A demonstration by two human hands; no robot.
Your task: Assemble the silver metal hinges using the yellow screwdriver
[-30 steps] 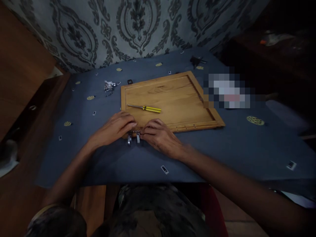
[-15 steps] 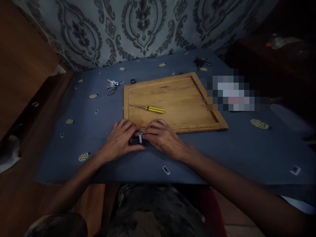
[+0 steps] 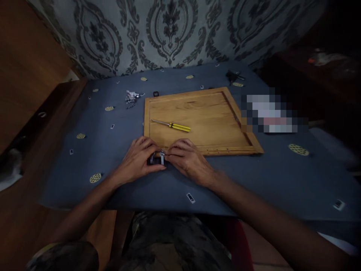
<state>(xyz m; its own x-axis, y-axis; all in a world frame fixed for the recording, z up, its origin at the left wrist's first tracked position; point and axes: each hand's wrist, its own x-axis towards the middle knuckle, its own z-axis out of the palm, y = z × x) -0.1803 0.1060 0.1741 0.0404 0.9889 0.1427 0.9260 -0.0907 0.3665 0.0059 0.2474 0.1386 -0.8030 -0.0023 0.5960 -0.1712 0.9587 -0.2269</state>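
Observation:
A wooden panel (image 3: 197, 113) with a raised frame lies flat on the blue-covered table (image 3: 113, 131). A yellow-handled screwdriver (image 3: 172, 125) rests on the panel. At the panel's near left corner, my left hand (image 3: 138, 160) and my right hand (image 3: 187, 160) meet, fingers curled round a small metal hinge (image 3: 159, 158). The hinge's silver parts show between my fingertips, at the panel's front edge.
A small heap of metal hardware (image 3: 131, 97) lies on the table left of the panel's far corner. Dark tools (image 3: 233, 76) sit at the far right. A patterned wall stands behind the table. A wooden ledge runs along the left.
My left hand has slid a little toward me and closed in on the hinge. The view has shifted slightly; the screwdriver and panel have not moved.

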